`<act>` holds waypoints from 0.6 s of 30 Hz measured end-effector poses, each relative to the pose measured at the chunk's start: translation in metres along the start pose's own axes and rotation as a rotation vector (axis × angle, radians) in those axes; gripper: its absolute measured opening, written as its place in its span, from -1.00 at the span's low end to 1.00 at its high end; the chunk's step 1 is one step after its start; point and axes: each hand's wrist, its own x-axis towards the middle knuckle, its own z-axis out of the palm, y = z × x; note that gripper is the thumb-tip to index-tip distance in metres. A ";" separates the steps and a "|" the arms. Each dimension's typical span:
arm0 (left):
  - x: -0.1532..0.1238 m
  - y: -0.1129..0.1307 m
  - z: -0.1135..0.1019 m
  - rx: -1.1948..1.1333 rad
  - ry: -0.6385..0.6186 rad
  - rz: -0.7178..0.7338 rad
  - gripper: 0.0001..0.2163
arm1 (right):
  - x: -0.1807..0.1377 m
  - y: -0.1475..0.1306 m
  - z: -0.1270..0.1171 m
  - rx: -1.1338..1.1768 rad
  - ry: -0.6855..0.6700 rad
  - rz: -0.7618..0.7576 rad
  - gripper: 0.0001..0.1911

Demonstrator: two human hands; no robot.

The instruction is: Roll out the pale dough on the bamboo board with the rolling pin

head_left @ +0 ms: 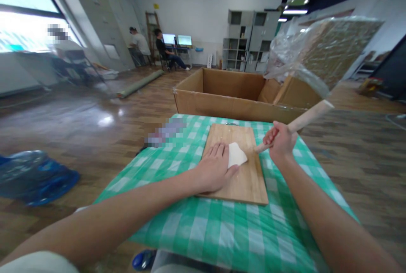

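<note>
A flat white piece of dough (236,155) lies on a wooden cutting board (244,186). My left hand (217,167) rests flat over the dough's left part, fingers stretched out and thumb along its near edge; what lies under the palm is hidden. In my right hand (281,142), at the board's right side, is a wooden rolling pin (309,116). The fingers wrap round it near its lower end. It slants up to the right, and its lower tip is over the board's right edge, right of the dough.
The board lies on a table with a green checked tablecloth (152,205). A blurred-out object (166,132) is at the table's far left. Beyond stands a large open cardboard box (222,101) beside a plastic-wrapped block (336,48). A blue plastic bag (41,177) sits left; several people sit farther back.
</note>
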 end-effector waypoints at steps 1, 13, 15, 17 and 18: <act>0.004 -0.004 0.000 -0.009 -0.039 0.038 -0.24 | -0.002 0.000 0.001 -0.013 -0.013 -0.027 -0.58; 0.022 -0.051 -0.021 -0.313 0.124 0.051 -0.46 | -0.017 -0.009 0.003 -0.971 -0.251 -0.346 -0.56; 0.019 -0.055 -0.019 -0.320 0.206 -0.022 -0.55 | -0.016 -0.011 0.006 -1.100 -0.360 -0.317 -0.61; 0.018 -0.057 -0.017 -0.301 0.217 -0.034 -0.63 | -0.016 -0.012 0.007 -1.226 -0.487 -0.188 -0.66; 0.018 -0.057 -0.016 -0.288 0.211 -0.026 -0.65 | -0.015 -0.011 0.008 -1.279 -0.548 -0.103 -0.69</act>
